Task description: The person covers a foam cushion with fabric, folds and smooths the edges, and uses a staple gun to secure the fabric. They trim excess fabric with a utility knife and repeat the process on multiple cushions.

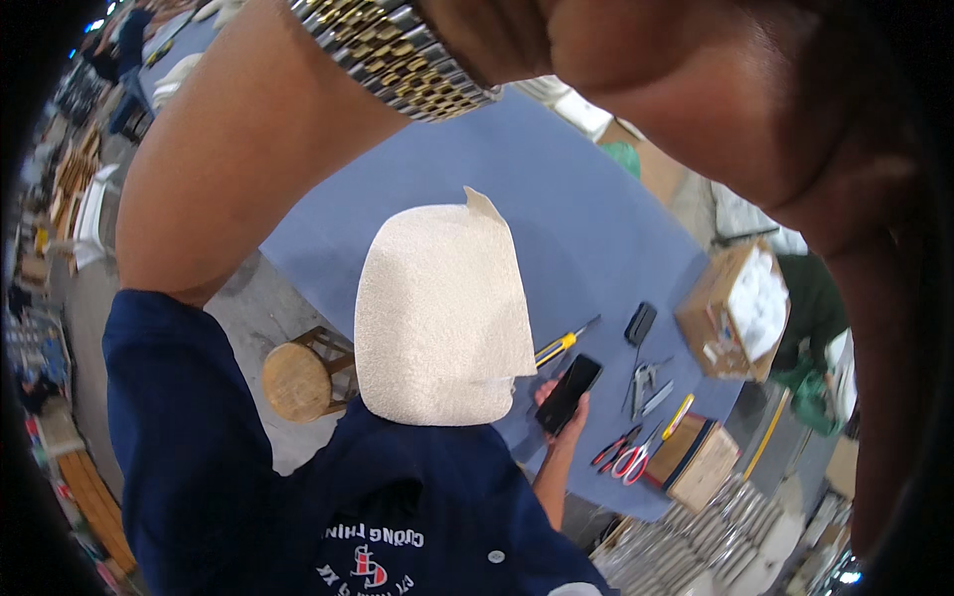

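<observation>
My left arm rises from a navy sleeve, a gold-and-silver watch (407,60) at its wrist. Very near the camera, my left hand (715,109) fills the upper right; its fingertips are hidden, so what it touches cannot be seen. At table level my right hand (569,422) is closed around a black smartphone (570,393), dark screen upward. A cream fabric-covered pad (437,318), rounded with a loose flap at its far corner, lies in front of my chest. Beside the phone is a yellow-and-black screwdriver (558,348).
On the blue-grey table (586,228) lie a black case (641,323), red-handled pliers (616,447), scissors (632,463), a yellow cutter knife (678,416) and a wooden block (704,467). A cardboard box (720,318) holds white stuffing. At left stands a round wooden stool (297,381).
</observation>
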Motion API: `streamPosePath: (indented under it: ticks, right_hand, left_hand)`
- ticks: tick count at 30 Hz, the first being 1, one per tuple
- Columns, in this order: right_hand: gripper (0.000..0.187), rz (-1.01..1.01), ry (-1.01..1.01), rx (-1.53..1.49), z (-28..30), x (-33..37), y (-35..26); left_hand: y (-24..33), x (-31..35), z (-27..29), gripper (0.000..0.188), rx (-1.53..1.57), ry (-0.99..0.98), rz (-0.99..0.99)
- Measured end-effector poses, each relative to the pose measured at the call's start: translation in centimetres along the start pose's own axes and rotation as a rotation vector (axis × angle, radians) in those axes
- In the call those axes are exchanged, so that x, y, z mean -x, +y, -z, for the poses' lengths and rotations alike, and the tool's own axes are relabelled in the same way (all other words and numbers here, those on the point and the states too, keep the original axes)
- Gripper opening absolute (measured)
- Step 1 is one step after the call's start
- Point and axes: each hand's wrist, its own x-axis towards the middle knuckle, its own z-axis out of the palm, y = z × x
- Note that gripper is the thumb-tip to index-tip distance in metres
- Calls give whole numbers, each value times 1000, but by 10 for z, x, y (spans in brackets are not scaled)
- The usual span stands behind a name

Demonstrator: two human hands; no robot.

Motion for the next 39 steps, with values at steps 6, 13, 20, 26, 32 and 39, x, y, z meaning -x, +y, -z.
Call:
streamPosePath:
  ticks: [6, 13, 20, 26, 32, 39]
  right_hand:
    - [82, 9, 73, -297, 48, 0, -9]
    - [91, 101, -89, -472, 83, -13, -26]
    - [92, 79, -29, -567, 100, -19, -25]
    - [90, 119, 69, -493, 98, -12, -31]
    - [87, 111, 106, -456, 110, -16, -25]
    - [93, 49, 44, -477, 109, -34, -20]
  left_hand:
    - [7, -86, -90, 73, -84, -125, -46]
    - [15, -137, -150, 73, -95, -180, -77]
    - [12, -141, -168, 74, -58, -213, -84]
    - [6, -132, -166, 74, -31, -239, -69]
    - [5, -127, -164, 74, -38, -237, -57]
    - [7, -124, -170, 74, -52, -242, -66]
